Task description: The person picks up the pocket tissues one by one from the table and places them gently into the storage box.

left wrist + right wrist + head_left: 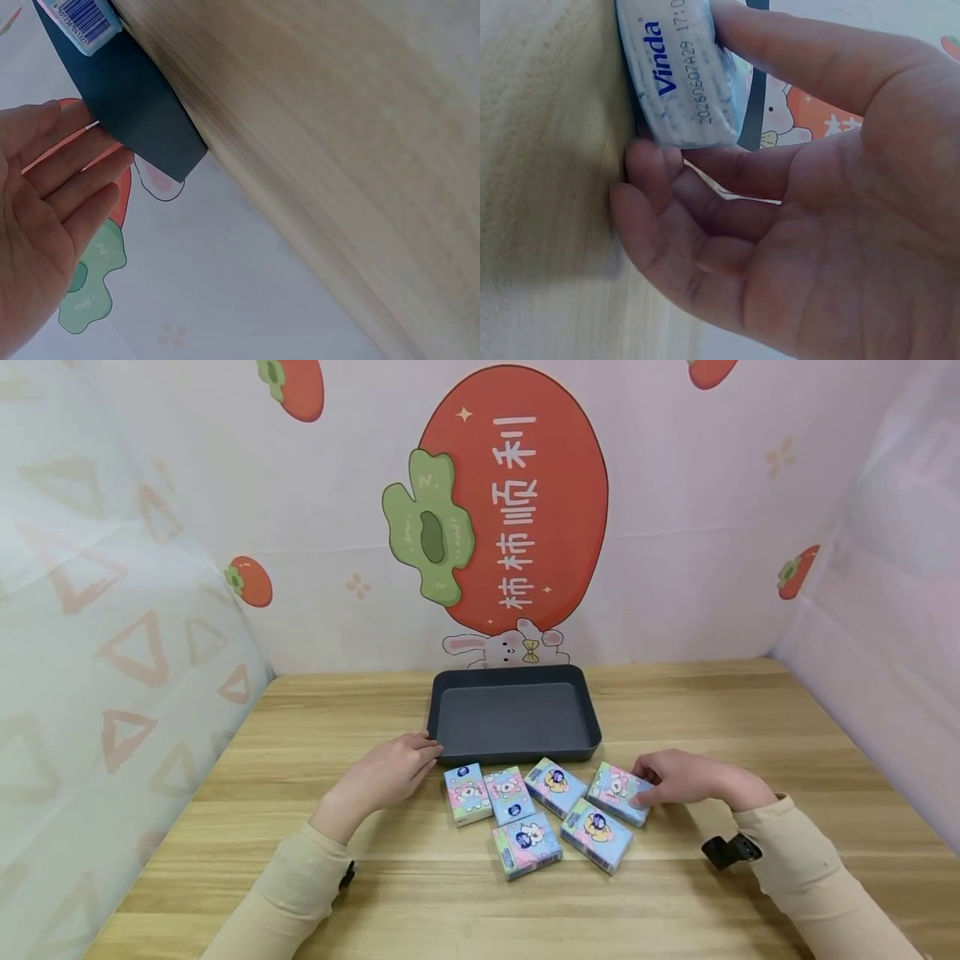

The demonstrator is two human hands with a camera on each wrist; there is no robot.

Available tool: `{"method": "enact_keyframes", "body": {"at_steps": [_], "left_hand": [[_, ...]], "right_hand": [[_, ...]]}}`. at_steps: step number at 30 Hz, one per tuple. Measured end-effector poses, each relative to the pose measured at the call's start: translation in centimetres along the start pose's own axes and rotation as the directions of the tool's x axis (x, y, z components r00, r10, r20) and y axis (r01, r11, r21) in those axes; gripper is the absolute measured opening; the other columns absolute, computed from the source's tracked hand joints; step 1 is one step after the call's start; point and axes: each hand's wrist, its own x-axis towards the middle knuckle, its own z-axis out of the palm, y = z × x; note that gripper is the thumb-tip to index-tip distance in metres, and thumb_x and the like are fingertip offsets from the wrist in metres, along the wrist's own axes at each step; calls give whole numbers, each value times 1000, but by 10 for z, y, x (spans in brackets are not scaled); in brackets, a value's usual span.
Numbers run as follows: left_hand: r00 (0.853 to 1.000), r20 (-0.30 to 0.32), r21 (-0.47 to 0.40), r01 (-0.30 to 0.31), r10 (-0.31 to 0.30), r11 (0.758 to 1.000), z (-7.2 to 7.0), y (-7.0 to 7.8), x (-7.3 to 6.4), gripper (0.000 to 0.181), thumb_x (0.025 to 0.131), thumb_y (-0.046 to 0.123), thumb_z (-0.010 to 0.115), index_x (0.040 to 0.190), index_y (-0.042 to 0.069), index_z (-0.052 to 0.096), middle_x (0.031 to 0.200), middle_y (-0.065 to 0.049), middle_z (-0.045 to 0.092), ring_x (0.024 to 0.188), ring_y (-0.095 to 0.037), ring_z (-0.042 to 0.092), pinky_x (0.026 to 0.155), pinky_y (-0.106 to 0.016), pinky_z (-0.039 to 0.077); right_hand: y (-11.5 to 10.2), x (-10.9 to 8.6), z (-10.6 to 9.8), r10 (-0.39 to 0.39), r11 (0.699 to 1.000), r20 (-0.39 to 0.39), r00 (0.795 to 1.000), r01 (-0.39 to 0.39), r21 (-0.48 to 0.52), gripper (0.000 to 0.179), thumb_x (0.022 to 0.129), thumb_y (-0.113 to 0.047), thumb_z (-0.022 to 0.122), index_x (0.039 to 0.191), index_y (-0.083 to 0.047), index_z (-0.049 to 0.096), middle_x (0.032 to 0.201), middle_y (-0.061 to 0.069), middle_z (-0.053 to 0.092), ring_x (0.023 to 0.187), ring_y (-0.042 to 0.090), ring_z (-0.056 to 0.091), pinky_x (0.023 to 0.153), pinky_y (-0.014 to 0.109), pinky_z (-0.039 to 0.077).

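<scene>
My left hand [390, 770] reaches the front left corner of a dark grey tray [517, 720]. In the left wrist view, its fingers [82, 169] are nearly straight, with their tips at the tray's side wall [142, 105]. My right hand [686, 777] pinches the rightmost tissue pack [617, 790] between thumb and fingers. The right wrist view shows that pack's end [679, 75], printed "Vinda", close to the tabletop. Left of it lie several more pastel tissue packs, among them a bear-printed one [527, 843] nearest me and a leftmost one [468, 795] beside the left fingertips.
The wooden table [360, 893] runs back to a white cloth backdrop [675, 593] with persimmon prints. Cloth walls [90, 635] stand along both sides. The tray stands near the table's back edge, just behind the packs.
</scene>
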Motion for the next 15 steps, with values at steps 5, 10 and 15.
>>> {"method": "enact_keyframes", "body": {"at_steps": [5,10,15], "left_hand": [[1000,-9,-3,1,-1,1000,0,0,-1,25,94,12,57,114,1,67,117,-15,66,114,-32,60,97,-43,51],[1000,9,-3,12,-12,1000,-1,0,-1,26,94,13,56,115,1,67,118,-15,66,115,-32,59,97,-43,51],[1000,10,2,10,-10,1000,-2,1,-1,26,95,13,56,115,2,67,118,-15,66,115,-31,59,97,-43,51]], "right_hand": [[-1,1,-2,-36,999,-38,999,36,2,36,79,-33,75,99,-6,62,88,-1,59,78,11,50,66,24,45],[2,2,-1,-38,999,-71,997,39,13,35,77,-33,77,98,-8,65,88,-3,61,79,10,52,67,24,47],[6,2,0,-59,998,-104,993,58,-8,35,78,-35,76,100,-8,67,89,-5,62,80,10,53,68,24,47]]}}
